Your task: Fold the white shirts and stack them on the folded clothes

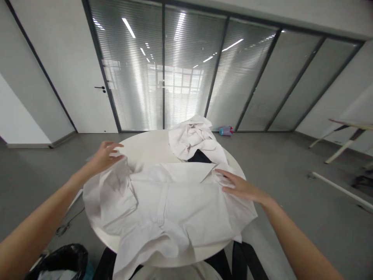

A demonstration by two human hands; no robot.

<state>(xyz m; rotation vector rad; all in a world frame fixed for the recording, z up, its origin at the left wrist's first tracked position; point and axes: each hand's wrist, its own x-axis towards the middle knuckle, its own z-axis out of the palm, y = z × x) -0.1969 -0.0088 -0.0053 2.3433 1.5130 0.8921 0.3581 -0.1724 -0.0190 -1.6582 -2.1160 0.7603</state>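
A white collared shirt [175, 202] lies spread on a round white table [145, 146], its hem hanging over the near edge. My left hand [105, 154] hovers at the shirt's left shoulder, fingers curled and apart, touching the raised fabric there. My right hand [237, 184] lies flat with stretched fingers on the shirt's right shoulder beside the collar. Neither hand grips anything.
A crumpled white garment [194, 138] with a dark cloth [199, 156] under it sits at the table's far side. A black bag [62, 258] is at the lower left. A small blue and pink object [225, 131] lies by the glass wall. A trestle table [346, 134] stands at right.
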